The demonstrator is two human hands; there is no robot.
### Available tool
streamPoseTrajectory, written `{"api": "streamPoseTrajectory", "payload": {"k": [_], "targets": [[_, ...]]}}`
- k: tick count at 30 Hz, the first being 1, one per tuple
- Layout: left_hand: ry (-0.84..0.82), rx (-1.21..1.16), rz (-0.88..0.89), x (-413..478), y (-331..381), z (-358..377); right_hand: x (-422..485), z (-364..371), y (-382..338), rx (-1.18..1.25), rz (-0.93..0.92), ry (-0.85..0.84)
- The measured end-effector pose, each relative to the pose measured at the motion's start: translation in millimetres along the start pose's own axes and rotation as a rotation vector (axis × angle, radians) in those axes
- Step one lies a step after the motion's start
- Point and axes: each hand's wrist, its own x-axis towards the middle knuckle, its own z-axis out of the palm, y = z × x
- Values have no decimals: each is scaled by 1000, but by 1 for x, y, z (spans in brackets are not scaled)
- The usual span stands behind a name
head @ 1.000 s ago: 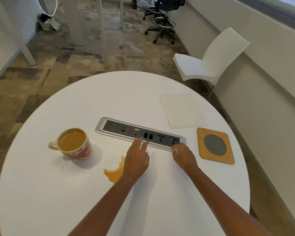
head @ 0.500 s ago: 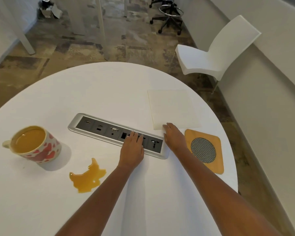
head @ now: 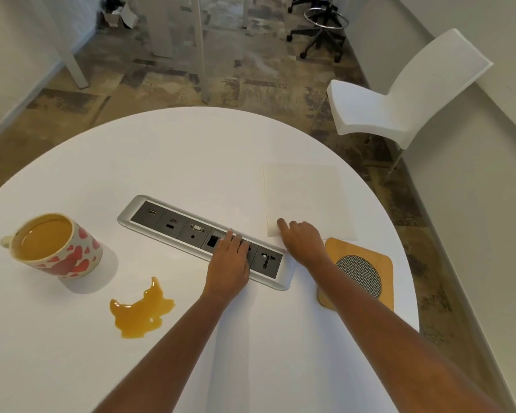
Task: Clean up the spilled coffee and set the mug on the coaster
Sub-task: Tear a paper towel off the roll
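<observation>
Amber coffee [head: 140,315] lies in a jagged puddle on the white surface [head: 191,162], toward the near edge and a little to the right of the mug [head: 54,245]. The mug stands upright and nearly full (red hearts on its side, handle pointing left), well apart from the wooden coaster [head: 359,272] at the far right, which the right forearm partly covers.

A pale napkin [head: 307,198] lies flat just behind the coaster. The right hand [head: 303,244] is at its near left corner, with the forefinger stretched onto the paper and the other fingers bent. The thumb is hidden, so I cannot tell whether the corner is pinched or only touched. The left hand [head: 230,263] rests flat on the socket panel [head: 173,226] set into the surface, fingers straight and together, holding nothing.

By my reading the step in hand is fetching the napkin; no wiping has begun and the mug is untouched. The next move calls for a sure hold on that thin sheet, then carrying it across to the puddle, which sits near the sockets, so blotting inward seems wiser than pushing the liquid about. The full mug will need a level carry afterwards.
</observation>
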Motion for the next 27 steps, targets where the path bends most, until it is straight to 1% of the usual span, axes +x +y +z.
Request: {"api": "streamPoseTrajectory", "payload": {"k": [3, 6, 8, 11, 16, 19, 24, 27], "targets": [[28, -47, -22, 6, 7, 0, -2, 0, 1, -18, -23, 48], [57, -128, -136, 21, 16, -3, -1, -1, 2, 56, -14, 18], [26, -174, -206, 33, 24, -5, -2, 5, 5, 77, 1, 0], [-47, -185, -254, 46, 35, -2, 0, 20, 9, 244, 10, -83], [-117, -266, -365, 60, 49, -1, -4, 23, 10, 326, 48, -59], [-85, -354, -459, 64, 55, 0, -4, 24, 13, 347, 52, -69], [-79, -395, -524, 68, 61, 3, -7, 22, 13, 419, 64, -61], [-48, -535, -555, 77, 64, 1, -6, 17, 14, 407, 87, -29]]}}
